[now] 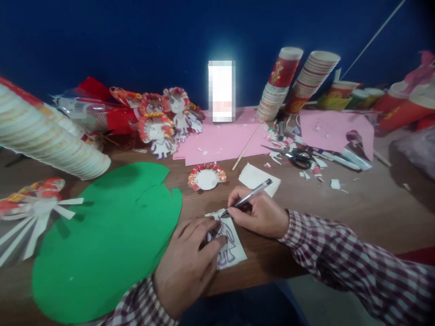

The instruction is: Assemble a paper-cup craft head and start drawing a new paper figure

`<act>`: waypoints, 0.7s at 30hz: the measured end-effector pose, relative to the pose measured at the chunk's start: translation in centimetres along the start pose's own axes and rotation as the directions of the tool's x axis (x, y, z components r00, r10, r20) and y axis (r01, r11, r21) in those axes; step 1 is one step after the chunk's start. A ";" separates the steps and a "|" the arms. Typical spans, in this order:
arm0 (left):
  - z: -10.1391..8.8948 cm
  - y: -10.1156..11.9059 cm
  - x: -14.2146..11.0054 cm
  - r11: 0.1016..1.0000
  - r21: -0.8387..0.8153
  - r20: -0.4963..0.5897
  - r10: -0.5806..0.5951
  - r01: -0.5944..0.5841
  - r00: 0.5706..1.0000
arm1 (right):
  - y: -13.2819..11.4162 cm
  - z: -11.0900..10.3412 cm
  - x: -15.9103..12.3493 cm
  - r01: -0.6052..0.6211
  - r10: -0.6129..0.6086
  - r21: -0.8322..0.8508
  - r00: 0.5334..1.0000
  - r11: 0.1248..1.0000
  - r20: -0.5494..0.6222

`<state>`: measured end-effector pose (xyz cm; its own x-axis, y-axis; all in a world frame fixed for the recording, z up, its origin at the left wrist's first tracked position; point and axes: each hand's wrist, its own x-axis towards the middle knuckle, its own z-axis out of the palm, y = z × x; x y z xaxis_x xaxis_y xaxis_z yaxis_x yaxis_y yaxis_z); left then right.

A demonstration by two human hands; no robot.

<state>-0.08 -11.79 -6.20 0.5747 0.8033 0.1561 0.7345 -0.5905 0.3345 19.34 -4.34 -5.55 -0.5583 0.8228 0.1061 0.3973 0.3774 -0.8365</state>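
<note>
In my right hand (260, 213) is a pen (253, 194) with a clear barrel and dark cap end, pinched between thumb and fingers. Its tip meets the top edge of a small white piece of paper (240, 253). Purple outlines of a figure with arms and legs are drawn on that paper. My left hand (192, 258) lies over the paper's left side with bent fingers and thumb apart, pressing it to the table and hiding part of the drawing. Just beyond sits a ring of folded red-and-gold paper cup strips with a white round centre (207, 179).
A green lily-pad-shaped sheet (112, 244) lies at left, beside leaning stacked paper cups (50, 136). Paper figures (161, 140), pink sheets (217, 142) and a lit, blurred-out screen (221, 90) are behind. Scissors (299, 157), scraps and more cup stacks (280, 81) are at right.
</note>
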 end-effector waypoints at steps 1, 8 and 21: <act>0.0 0.0 0.0 1.000 -0.001 0.003 -0.001 0.001 1.000 | 0.0 0.0 0.0 0.001 -0.001 -0.004 1.000 1.000 0.001; 0.1 -0.1 0.0 1.000 -0.010 0.020 -0.003 0.003 1.000 | 0.0 0.0 -0.1 -0.001 0.001 -0.018 1.000 1.000 0.027; 0.1 -0.1 0.0 1.000 -0.008 0.015 -0.007 0.007 1.000 | -0.1 0.0 -0.1 -0.002 0.003 -0.024 1.000 1.000 0.025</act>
<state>-0.11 -11.76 -6.35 0.5752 0.8060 0.1400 0.7354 -0.5844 0.3431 19.38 -4.43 -5.50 -0.5753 0.8130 0.0902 0.4162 0.3858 -0.8234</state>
